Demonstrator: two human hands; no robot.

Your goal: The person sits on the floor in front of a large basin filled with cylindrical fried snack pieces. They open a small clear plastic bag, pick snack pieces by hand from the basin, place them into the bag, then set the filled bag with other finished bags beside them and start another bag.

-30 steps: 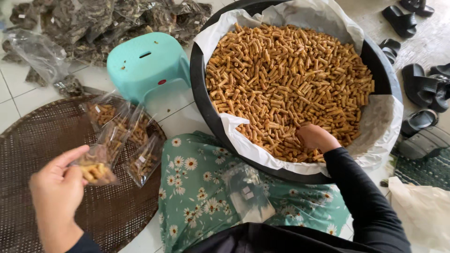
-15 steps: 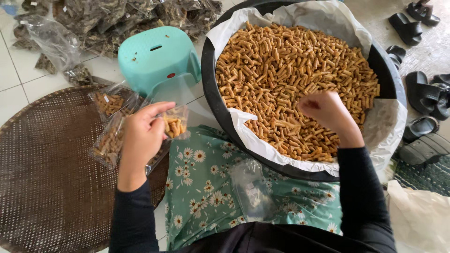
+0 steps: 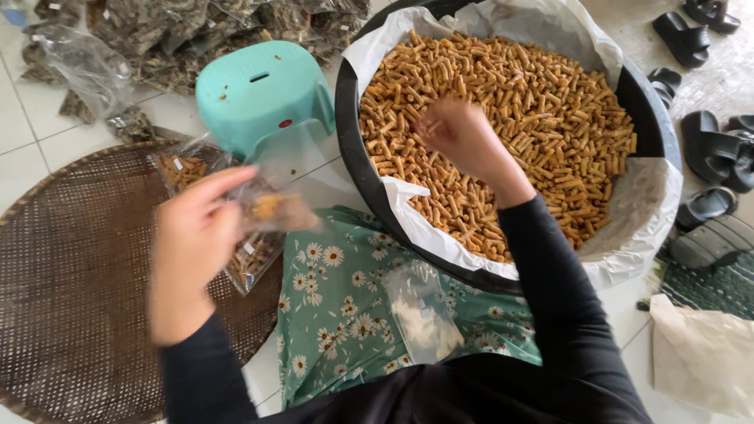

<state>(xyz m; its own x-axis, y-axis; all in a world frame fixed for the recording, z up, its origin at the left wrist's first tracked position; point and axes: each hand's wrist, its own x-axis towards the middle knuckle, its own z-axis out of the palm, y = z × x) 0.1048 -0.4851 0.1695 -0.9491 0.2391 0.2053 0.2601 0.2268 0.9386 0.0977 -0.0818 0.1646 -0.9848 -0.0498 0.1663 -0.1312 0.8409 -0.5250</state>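
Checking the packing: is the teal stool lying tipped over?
No, the teal stool stands upright beside the black tub of snacks.

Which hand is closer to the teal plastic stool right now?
Left. The left hand holds a clear bag just below the teal stool; the right hand is over the tub of snack sticks.

1. Basin rim [image 3: 353, 157] and teal stool [image 3: 263, 94] stand just apart; only a narrow gap of floor lies between them.
2. Woven tray [image 3: 71, 314] offers open surface on the left.
3. Sandals [image 3: 707, 149] crowd the right side.
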